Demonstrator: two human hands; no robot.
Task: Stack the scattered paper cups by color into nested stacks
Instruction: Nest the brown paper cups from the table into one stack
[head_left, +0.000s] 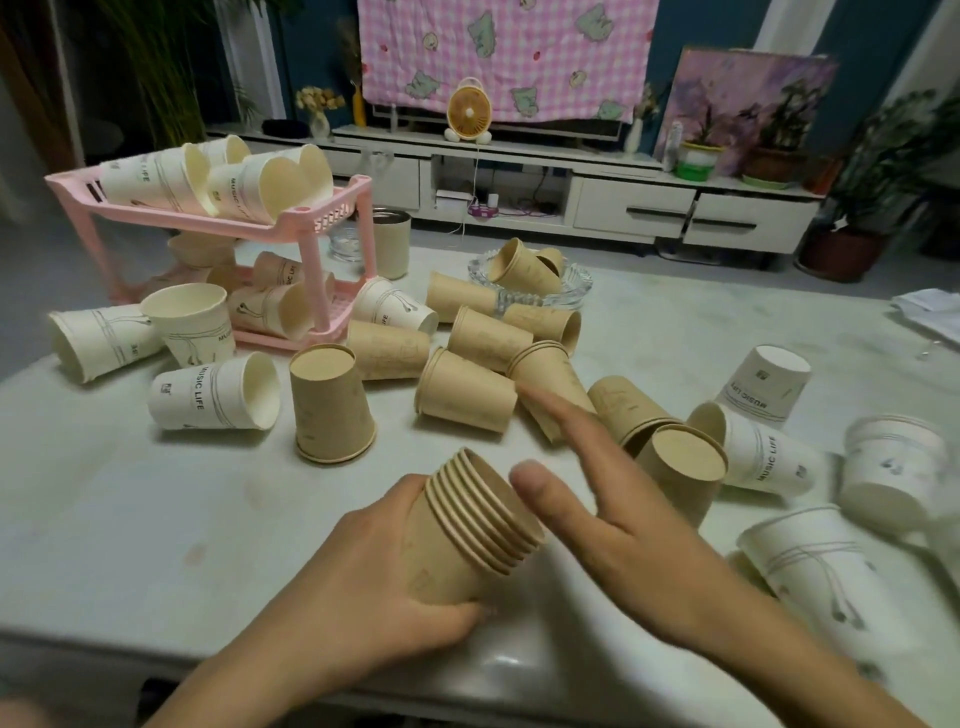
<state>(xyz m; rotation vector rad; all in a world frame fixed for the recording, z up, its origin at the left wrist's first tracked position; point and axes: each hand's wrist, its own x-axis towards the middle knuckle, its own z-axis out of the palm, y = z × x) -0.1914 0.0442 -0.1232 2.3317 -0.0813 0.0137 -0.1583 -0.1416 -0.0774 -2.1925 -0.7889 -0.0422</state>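
Your left hand (363, 582) has its grip curled round a nested stack of brown cups (467, 525), with the thumb low near the base and the fingers behind the wall. The stack is tilted, its mouth facing up and to the right, and you hold it over the near part of the table (130, 519). Several rolled rims show one inside another at its top.

Your right hand (623, 525) is spread, its grip wide and holding nothing. The thumb tip sits just beside the stack's top rim (whether it touches, I cannot tell), and the index finger stretches toward the loose brown cups (467, 395) lying on their sides in the middle of the table.

To the left of those, an upturned brown cup (332, 405) stands on its mouth. Another brown cup (680, 467) lies tilted just beyond your right hand, its base toward you.

White cups printed MUSIC LIFE lie scattered on both sides: a left group of white cups (213, 395) near the rack and a right group of white cups (769, 457) past your right hand.

The pink rack (218, 218) at the far left carries more white cups on both of its shelves. Behind the brown heap, a glass dish (576, 291) has two brown cups lying in it.
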